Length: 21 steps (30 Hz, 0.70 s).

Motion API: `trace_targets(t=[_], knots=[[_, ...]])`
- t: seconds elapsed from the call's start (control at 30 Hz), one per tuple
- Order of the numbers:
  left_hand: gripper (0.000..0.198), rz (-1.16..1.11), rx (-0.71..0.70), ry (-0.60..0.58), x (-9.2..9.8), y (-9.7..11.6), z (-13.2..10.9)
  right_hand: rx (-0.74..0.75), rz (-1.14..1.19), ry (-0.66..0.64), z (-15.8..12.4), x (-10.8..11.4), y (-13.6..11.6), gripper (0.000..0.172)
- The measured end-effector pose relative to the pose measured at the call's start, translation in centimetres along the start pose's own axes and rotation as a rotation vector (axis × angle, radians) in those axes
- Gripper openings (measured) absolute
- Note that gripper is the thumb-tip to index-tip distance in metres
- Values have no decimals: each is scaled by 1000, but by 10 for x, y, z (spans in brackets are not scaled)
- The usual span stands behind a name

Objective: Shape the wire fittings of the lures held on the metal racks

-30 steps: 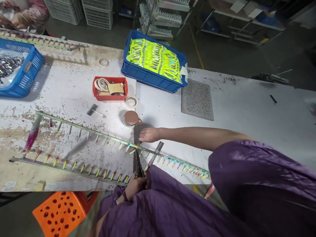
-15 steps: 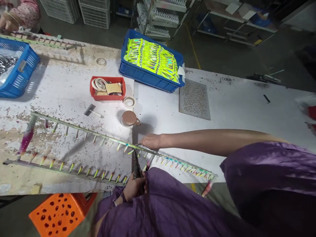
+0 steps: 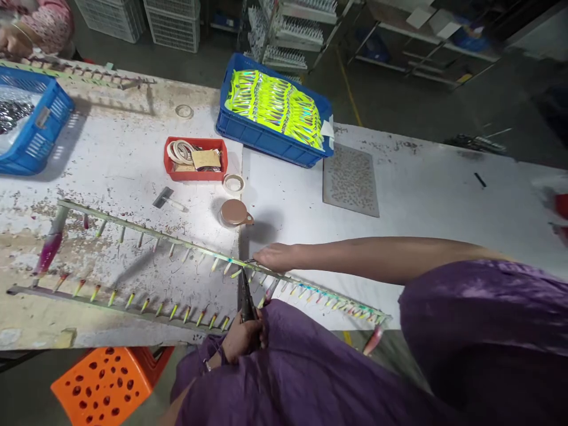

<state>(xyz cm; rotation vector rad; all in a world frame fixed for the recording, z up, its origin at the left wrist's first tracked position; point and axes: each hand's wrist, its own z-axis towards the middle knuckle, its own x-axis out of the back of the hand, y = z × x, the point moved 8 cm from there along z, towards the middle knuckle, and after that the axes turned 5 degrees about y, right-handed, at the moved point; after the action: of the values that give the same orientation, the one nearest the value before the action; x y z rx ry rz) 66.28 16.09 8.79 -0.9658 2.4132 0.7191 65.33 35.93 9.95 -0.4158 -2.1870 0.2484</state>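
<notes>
My left hand (image 3: 243, 338) is wrapped round a pair of dark long-nosed pliers (image 3: 247, 299). Their tip reaches up to the front rail of a long paint-stained rack (image 3: 171, 238), where it meets the small pieces hanging there. Just beyond that rail, my right hand (image 3: 271, 257) pinches a small shiny metal piece (image 3: 249, 261), too small to name. Slim fishing lures (image 3: 228, 268) with thin hooks hang in a row along the rail. A second rail (image 3: 146, 312) nearer to me carries more yellow and red ones.
Beyond the hands stand a round brown-lidded container (image 3: 234, 213), a tape roll (image 3: 233, 184) and a red tray (image 3: 195, 176). A blue crate (image 3: 266, 148) holds bright yellow packets. A scraper (image 3: 164, 197) lies left; an orange stool (image 3: 104, 384) stands below. Another person's hand (image 3: 18, 40) shows at far left.
The view has shifted very slightly. Both hands stay at the same spot on the rail, with the pliers still in my left hand.
</notes>
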Motion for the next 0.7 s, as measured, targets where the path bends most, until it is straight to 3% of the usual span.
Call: trace_targets(t=[0.1, 0.27, 0.4, 0.7], knots=[[36, 8, 7, 22, 4, -4, 3, 118, -155, 18, 6, 2, 8, 16], [37, -36, 0, 36, 8, -6, 6, 213, -217, 91, 23, 16, 20, 32], [39, -49, 5, 22, 8, -6, 6, 262, -255, 139, 24, 21, 18, 29], [35, -16, -23, -36, 1, -4, 9, -57, -26, -48, 5, -9, -1, 22]])
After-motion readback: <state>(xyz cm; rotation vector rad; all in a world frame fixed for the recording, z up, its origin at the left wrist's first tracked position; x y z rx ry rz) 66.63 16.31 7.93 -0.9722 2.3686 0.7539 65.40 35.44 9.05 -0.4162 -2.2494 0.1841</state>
